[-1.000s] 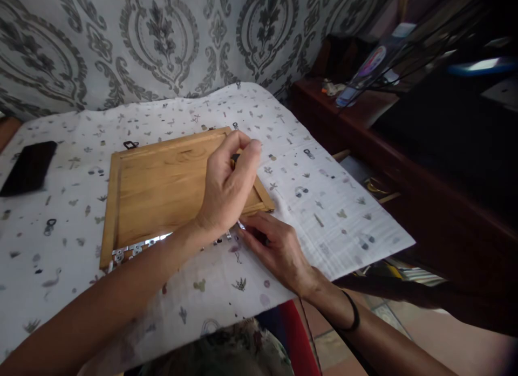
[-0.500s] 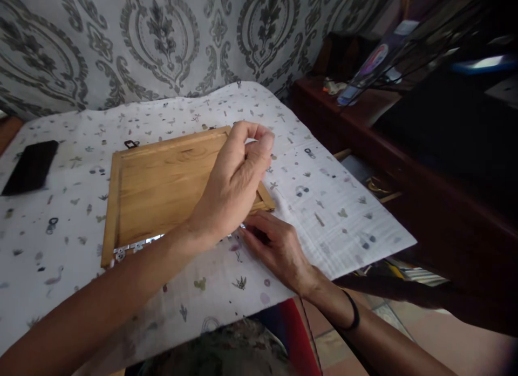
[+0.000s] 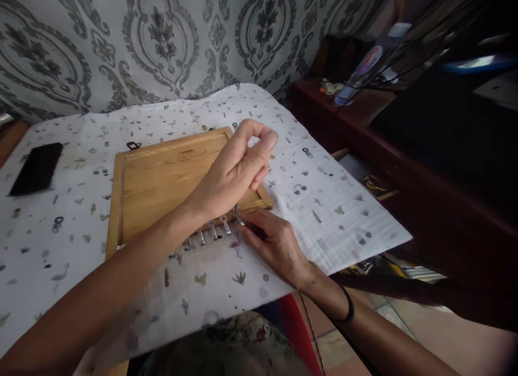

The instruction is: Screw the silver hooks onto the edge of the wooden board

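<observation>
A flat wooden board (image 3: 162, 187) with a raised rim lies on a patterned white cloth (image 3: 332, 214). Along its near edge runs a row of small metal hooks (image 3: 213, 230). My left hand (image 3: 234, 173) hovers over the board's right end, thumb and forefinger pinched in a loop; I cannot make out anything in the pinch. My right hand (image 3: 275, 244), with a black band on the wrist, rests on the cloth at the board's near right corner. Its fingertips press on the last metal hook there.
A black phone (image 3: 36, 168) lies at the cloth's far left. A small black clip (image 3: 132, 145) sits at the board's far edge. A dark wooden cabinet (image 3: 404, 192) with an open drawer stands close on the right. Patterned wallpaper backs the table.
My left hand has lifted off the board's right rim and risen a little, still pinched. More of the metal hooks show under its wrist. My right hand has stayed at the corner.
</observation>
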The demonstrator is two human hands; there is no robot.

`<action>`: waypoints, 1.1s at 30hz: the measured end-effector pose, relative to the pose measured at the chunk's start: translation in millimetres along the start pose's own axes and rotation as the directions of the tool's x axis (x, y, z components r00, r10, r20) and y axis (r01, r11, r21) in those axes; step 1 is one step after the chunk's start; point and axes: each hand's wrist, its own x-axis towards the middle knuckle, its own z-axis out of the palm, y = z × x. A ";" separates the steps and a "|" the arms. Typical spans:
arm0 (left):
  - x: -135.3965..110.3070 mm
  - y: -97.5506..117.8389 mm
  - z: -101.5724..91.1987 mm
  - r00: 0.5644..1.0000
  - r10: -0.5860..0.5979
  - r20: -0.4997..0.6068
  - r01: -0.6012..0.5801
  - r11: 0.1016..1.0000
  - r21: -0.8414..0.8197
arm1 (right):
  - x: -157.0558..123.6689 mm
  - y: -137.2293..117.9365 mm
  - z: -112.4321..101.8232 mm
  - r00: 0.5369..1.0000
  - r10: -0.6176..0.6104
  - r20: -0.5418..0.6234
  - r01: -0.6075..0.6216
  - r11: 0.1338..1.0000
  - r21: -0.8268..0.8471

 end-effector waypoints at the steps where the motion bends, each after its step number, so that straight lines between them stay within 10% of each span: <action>1: -3.4 0.0 5.9 0.996 0.026 -0.087 -0.024 0.999 0.024 | 0.3 -0.3 -0.2 1.000 0.002 0.004 -0.002 1.000 0.000; 6: -10.1 -8.3 21.4 0.944 0.120 -0.308 -0.123 0.992 0.011 | 1.2 -1.5 -0.7 1.000 0.017 0.019 -0.017 1.000 0.016; 11: 8.3 -6.2 -3.5 0.991 -0.063 0.119 0.073 0.994 -0.084 | -0.7 1.2 -0.5 1.000 0.018 0.015 -0.018 1.000 0.024; 15: 15.4 1.3 -10.9 0.958 -0.168 0.231 0.185 0.981 -0.053 | -1.8 2.5 -0.3 1.000 0.025 0.017 -0.026 1.000 0.016; 19: 5.9 -0.2 7.9 0.999 -0.052 -0.013 0.052 0.999 0.017 | -1.3 1.5 -0.4 1.000 0.016 0.010 -0.016 1.000 0.020; 24: -1.2 -9.2 21.3 0.948 0.048 -0.314 -0.047 0.999 0.009 | 0.5 -0.3 -2.3 0.998 0.037 0.045 -0.039 0.998 0.042; 30: 16.6 -8.1 -9.7 0.973 -0.115 0.199 0.139 0.984 -0.111 | -0.5 1.4 -1.4 0.999 0.031 0.018 -0.032 0.998 0.060; 33: 18.7 -3.7 -17.2 0.967 -0.150 0.208 0.169 0.982 -0.079 | -0.9 1.3 -0.8 1.000 0.025 0.007 -0.025 0.998 0.058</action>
